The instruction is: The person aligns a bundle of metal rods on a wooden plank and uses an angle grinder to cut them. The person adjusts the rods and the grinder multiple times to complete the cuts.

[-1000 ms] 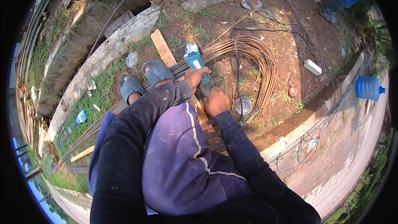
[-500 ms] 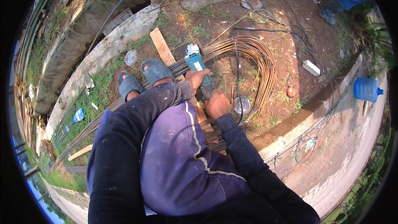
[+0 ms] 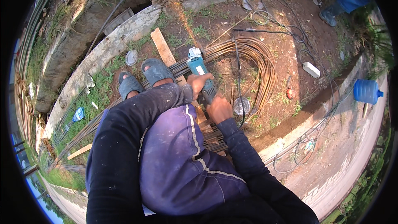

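Both my hands grip a teal angle grinder (image 3: 196,64) with a silver head. My left hand (image 3: 198,84) is wrapped round its body, close behind the label. Farther back, my right hand (image 3: 219,108) is closed on the dark rear handle. The grinder's head lies against a bundle of bent steel rods (image 3: 259,64), and a streak of orange sparks (image 3: 182,16) flies away from it toward the far side. The disc is mostly hidden by the head. Under the rods runs a wooden plank (image 3: 163,46), beside my sandalled feet.
A person in blue trousers and boots (image 3: 329,12) stands at the far right. Black cables (image 3: 282,29) loop over the soil. A blue water jug (image 3: 366,91) and a white block (image 3: 311,69) lie to the right. A concrete kerb (image 3: 103,45) curves along the left.
The spark streak has grown longer and brighter. The grinder and both hands have shifted slightly right and toward me, still on the rods.
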`<move>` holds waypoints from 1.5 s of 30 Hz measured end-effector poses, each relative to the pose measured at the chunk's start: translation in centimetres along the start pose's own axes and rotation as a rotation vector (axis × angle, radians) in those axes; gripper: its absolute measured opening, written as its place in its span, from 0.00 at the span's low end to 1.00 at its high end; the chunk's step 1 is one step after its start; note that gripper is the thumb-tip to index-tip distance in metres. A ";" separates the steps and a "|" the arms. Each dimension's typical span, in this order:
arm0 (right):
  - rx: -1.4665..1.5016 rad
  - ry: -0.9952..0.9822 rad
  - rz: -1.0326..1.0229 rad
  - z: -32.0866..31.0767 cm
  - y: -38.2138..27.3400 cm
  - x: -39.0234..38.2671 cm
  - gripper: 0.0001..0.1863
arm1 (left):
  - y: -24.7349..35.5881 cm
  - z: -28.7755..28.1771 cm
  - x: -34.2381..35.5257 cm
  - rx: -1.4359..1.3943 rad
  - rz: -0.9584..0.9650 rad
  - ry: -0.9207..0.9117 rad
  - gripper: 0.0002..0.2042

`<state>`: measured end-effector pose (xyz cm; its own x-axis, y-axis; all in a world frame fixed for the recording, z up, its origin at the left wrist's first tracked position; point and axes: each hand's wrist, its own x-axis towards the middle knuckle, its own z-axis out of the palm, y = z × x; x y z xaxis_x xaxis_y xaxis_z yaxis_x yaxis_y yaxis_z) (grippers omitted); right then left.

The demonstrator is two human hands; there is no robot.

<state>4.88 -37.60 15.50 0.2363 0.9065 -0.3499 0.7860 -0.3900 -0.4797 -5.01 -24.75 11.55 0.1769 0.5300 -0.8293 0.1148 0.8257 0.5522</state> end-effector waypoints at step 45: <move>0.010 -0.102 0.099 0.0 -1.7 3.8 0.23 | 1.0 -1.3 3.4 -0.063 0.133 -0.013 0.16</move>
<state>4.48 -33.46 14.96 0.2531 0.8426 -0.4754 0.7555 -0.4791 -0.4469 -5.60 -21.89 9.19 0.1996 0.6334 -0.7477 0.0275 0.7591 0.6504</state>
